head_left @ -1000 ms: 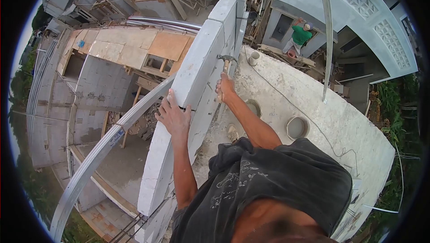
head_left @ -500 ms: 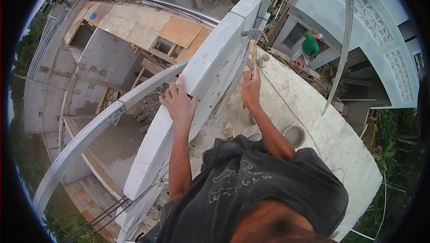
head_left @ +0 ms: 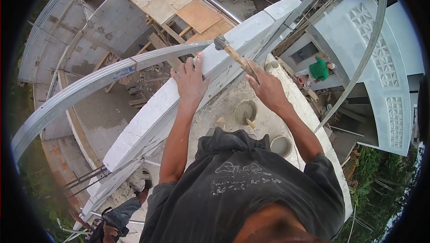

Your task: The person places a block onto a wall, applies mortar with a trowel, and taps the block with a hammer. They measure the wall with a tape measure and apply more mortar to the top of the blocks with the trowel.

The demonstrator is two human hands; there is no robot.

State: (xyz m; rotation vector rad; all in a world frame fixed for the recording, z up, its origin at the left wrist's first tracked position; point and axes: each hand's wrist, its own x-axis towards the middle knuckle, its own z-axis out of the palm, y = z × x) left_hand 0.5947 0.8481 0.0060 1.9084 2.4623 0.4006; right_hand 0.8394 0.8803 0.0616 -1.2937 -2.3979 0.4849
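My right hand (head_left: 269, 88) is closed around the wooden handle of a hammer (head_left: 237, 57). The hammer's metal head is over the top of a white block wall (head_left: 150, 116), close to a block joint; whether it touches cannot be made out. My left hand (head_left: 191, 80) lies with fingers spread on the wall's top edge, left of the hammer. A bucket of grey mix (head_left: 253, 106) with a tool handle in it stands below my right hand. A second bucket (head_left: 290, 146) is nearer my body, and a smaller container (head_left: 272, 66) sits farther off.
A curved metal bar (head_left: 107, 73) runs from the left up to the wall. Another metal pole (head_left: 357, 75) rises at the right edge of the concrete slab (head_left: 329, 171). A person in green (head_left: 319, 69) is lower down at right. Another person (head_left: 120, 216) is at lower left.
The hammer has swung left from beside the wall to over its top, tilting with my right hand. My left hand stays on the wall. Another person has come into view at lower left.
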